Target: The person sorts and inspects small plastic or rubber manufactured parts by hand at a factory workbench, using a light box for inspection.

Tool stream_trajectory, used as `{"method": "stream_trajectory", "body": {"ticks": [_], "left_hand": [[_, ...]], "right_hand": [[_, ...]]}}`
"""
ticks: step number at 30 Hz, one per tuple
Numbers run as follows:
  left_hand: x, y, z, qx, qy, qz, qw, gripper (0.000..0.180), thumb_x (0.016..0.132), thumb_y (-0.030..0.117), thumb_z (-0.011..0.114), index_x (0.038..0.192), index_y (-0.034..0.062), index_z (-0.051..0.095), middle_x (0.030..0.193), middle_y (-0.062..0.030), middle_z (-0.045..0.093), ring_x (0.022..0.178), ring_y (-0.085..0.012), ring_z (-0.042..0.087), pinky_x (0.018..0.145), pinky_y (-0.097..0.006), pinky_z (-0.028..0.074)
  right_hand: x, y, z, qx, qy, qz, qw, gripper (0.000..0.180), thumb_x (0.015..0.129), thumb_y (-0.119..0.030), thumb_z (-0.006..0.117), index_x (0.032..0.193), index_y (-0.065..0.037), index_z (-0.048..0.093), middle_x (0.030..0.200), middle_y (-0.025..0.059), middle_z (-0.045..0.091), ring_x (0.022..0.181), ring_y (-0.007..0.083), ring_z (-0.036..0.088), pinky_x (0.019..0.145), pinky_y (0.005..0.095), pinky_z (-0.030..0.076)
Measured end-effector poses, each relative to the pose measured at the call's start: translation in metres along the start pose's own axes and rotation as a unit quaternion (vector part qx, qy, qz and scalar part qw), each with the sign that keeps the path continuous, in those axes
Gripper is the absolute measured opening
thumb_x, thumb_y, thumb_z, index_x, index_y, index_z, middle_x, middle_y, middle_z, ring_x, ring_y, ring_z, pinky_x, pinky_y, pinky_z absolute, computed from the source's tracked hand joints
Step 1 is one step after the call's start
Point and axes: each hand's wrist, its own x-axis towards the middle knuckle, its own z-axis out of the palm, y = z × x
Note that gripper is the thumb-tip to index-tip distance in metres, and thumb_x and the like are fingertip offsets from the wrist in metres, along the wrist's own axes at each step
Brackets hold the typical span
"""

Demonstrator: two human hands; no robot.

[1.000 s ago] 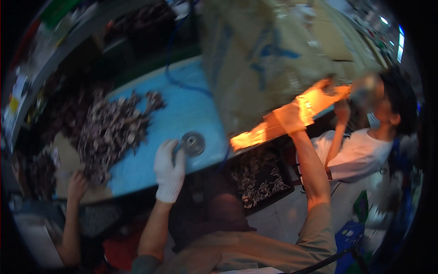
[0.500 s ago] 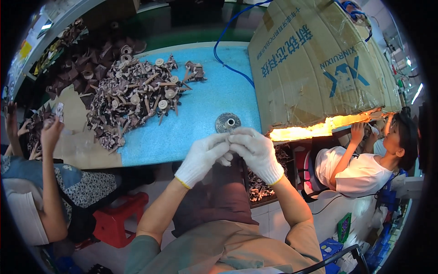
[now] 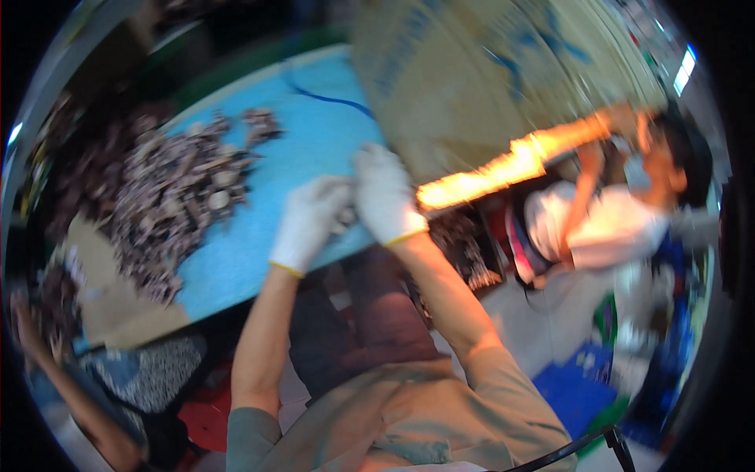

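Observation:
Both my hands wear white knit gloves with yellow cuffs, and motion blurs them. My left hand [image 3: 311, 220] is over the near part of the blue tabletop [image 3: 236, 228], its fingers curled in toward the other hand. What they hold, if anything, is too smeared to make out. Close beside it on the right, my right hand [image 3: 385, 195] reaches slightly farther forward, near the lower edge of the large cardboard box [image 3: 472, 102]. Its fingers are blurred and partly hidden. The round grey disc seen earlier cannot be made out now.
Brown and tan small parts form a pile [image 3: 177, 189] on the table's left, beside flat cardboard [image 3: 118, 299]. Bright orange light glows along the box's opening [image 3: 503, 169]. A blue cable [image 3: 326, 98] crosses the tabletop. Co-workers sit left and right; a parts tray [image 3: 472, 263] lies below.
The whole view has swung, shifting table, pile and box leftward and tilting them. My hands have moved forward over the tabletop, the right one farther ahead, and the picture has blurred.

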Motion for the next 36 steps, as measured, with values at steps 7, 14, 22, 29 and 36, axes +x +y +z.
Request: {"method": "stream_trajectory", "body": {"ticks": [7,14,22,29,36], "left_hand": [[0.001,0.004,-0.009,0.009,0.032,-0.017,0.999,0.032,0.103,0.021,0.065,0.119,-0.0057,0.07,0.086,-0.0031,0.069,0.062,-0.0043,0.055,0.052,-0.019,0.041],[0.005,0.009,-0.004,0.047,0.061,-0.029,0.997,0.035,0.102,0.023,0.067,0.118,-0.0081,0.07,0.083,-0.0039,0.068,0.058,-0.0043,0.053,0.05,-0.019,0.039],[-0.001,0.003,-0.005,-0.004,0.045,-0.062,0.997,0.027,0.099,0.02,0.067,0.106,-0.0061,0.07,0.077,-0.0075,0.069,0.059,-0.0114,0.063,0.054,-0.024,0.051],[-0.015,0.003,-0.012,-0.014,0.064,-0.058,0.996,0.033,0.101,0.022,0.067,0.111,-0.0086,0.069,0.087,-0.0082,0.07,0.062,-0.0107,0.064,0.052,-0.024,0.051],[-0.01,-0.013,-0.012,-0.074,0.048,-0.009,0.996,0.038,0.103,0.025,0.064,0.116,-0.0098,0.069,0.084,-0.0075,0.069,0.064,-0.0112,0.065,0.055,-0.024,0.053]], "right_hand": [[-0.127,-0.009,-0.096,0.156,0.026,0.005,0.987,0.024,0.086,-0.002,0.069,0.11,-0.005,0.068,0.099,0.0142,0.068,0.091,0.0327,0.069,0.083,0.0405,0.058],[-0.268,0.193,-0.08,-0.149,-0.278,0.283,0.906,0.036,0.093,-0.033,0.066,0.112,-0.003,0.068,0.107,0.0222,0.072,0.099,0.0391,0.07,0.087,0.0498,0.056],[-0.301,0.236,-0.047,-0.142,-0.324,0.251,0.901,0.046,0.079,-0.042,0.082,0.104,-0.005,0.072,0.101,0.0227,0.074,0.096,0.04,0.072,0.086,0.0507,0.057],[-0.226,0.17,-0.09,0.093,-0.181,0.384,0.901,0.039,0.097,-0.032,0.072,0.122,-0.004,0.061,0.1,0.0141,0.073,0.089,0.0278,0.071,0.083,0.04,0.056],[-0.058,-0.025,-0.121,0.362,-0.174,0.18,0.898,0.047,0.102,-0.026,0.065,0.14,-0.004,0.05,0.117,0.0191,0.072,0.104,0.0277,0.074,0.089,0.0401,0.057]]}}
